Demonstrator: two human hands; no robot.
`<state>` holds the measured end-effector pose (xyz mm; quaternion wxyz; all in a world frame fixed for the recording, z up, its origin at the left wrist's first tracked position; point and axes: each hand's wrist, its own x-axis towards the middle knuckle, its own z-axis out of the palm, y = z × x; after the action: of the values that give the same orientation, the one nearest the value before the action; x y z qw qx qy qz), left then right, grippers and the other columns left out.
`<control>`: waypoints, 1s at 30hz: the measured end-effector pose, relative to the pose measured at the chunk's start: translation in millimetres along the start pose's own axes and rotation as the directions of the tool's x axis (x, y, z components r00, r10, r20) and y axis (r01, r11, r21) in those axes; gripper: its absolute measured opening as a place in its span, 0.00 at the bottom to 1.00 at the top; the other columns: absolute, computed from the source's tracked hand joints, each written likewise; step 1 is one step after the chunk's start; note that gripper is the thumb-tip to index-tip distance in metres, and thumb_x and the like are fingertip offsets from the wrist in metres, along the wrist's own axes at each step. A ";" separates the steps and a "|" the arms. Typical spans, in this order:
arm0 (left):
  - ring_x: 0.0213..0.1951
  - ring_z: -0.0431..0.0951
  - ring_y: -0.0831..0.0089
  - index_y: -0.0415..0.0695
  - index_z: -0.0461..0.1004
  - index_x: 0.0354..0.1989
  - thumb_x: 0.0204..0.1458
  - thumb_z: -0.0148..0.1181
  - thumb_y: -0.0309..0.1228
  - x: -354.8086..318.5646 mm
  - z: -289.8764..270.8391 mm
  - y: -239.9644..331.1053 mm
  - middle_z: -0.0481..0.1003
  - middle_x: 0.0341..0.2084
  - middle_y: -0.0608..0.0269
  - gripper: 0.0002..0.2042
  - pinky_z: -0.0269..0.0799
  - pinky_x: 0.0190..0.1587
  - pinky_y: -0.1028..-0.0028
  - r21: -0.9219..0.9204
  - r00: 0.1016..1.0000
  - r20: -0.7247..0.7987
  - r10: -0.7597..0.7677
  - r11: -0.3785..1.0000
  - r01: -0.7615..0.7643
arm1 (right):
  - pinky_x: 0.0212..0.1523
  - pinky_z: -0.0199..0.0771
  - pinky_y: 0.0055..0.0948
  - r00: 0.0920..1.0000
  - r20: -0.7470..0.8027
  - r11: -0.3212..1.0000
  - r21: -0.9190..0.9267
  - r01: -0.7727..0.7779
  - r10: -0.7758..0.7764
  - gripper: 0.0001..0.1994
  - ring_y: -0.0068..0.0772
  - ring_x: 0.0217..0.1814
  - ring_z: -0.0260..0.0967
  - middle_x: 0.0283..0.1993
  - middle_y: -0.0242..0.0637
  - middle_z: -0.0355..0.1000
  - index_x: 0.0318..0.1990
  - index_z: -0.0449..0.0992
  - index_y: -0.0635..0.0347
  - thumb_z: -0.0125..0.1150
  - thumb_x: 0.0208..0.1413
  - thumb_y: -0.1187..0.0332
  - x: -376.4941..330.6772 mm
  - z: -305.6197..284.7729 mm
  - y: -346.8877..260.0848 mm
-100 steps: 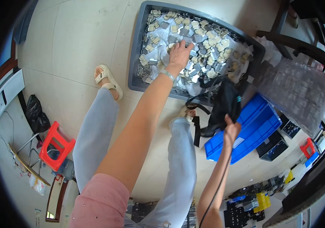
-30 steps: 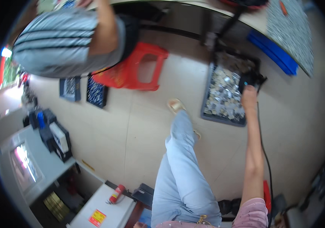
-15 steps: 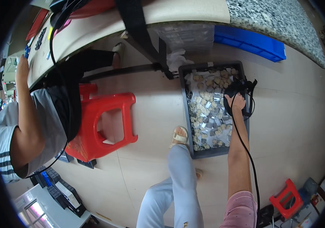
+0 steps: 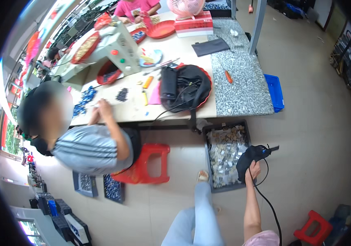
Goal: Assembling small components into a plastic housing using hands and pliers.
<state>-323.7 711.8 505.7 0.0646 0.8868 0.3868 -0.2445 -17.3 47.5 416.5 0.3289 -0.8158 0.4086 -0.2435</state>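
Over the grey floor tray of small metal pieces, right hand closed around a black corded tool at the tray's right edge. Better to keep the cord free of the leg and hold the tool steady above the pieces. Left hand out of view.

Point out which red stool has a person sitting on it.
The red stool beside the workbench, left of the grey bin of small parts; a person in a striped shirt sits on it. The other red stool, lower right, stands unoccupied.
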 end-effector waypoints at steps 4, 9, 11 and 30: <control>0.25 0.76 0.63 0.38 0.72 0.27 0.33 0.65 0.28 -78.2 -61.2 -19.2 0.75 0.22 0.54 0.12 0.72 0.30 0.64 -0.407 0.992 -0.064 0.107 0.905 -0.124 | 0.31 0.60 0.50 1.000 0.004 1.000 0.006 -0.007 0.007 0.14 0.66 0.32 0.63 0.27 0.62 0.65 0.30 0.68 0.71 0.49 0.60 0.65 -4.5 -132.5 -105.5; 0.25 0.76 0.64 0.37 0.72 0.28 0.39 0.64 0.29 -67.4 -61.0 63.7 0.75 0.21 0.55 0.11 0.72 0.31 0.67 -0.492 0.906 -0.289 0.309 0.764 -0.418 | 0.31 0.62 0.41 0.972 0.130 0.973 0.146 0.178 -0.198 0.18 0.48 0.27 0.65 0.24 0.53 0.67 0.27 0.67 0.72 0.50 0.59 0.62 44.8 -208.1 -168.9; 0.25 0.76 0.65 0.37 0.73 0.29 0.40 0.64 0.29 -65.7 -91.0 113.5 0.75 0.21 0.55 0.10 0.72 0.30 0.68 -0.528 0.885 -0.303 0.354 0.711 -0.465 | 0.28 0.60 0.38 0.954 0.099 0.930 0.273 0.247 -0.283 0.12 0.34 0.23 0.57 0.20 0.49 0.63 0.27 0.69 0.72 0.52 0.56 0.70 60.4 -218.5 -187.0; 0.27 0.74 0.83 0.39 0.70 0.34 0.53 0.59 0.25 -6.3 -372.8 483.9 0.76 0.24 0.66 0.05 0.71 0.30 0.79 -0.958 0.781 -0.257 0.569 -0.045 -0.282 | 0.41 0.67 0.44 0.637 0.551 0.797 0.088 0.598 -0.539 0.15 0.57 0.37 0.69 0.37 0.58 0.72 0.40 0.72 0.75 0.50 0.58 0.67 293.6 21.5 -279.8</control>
<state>162.9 485.9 797.8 0.7411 0.6566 0.1397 0.0082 299.5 -62.2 645.8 0.2962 -0.9522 0.0305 -0.0684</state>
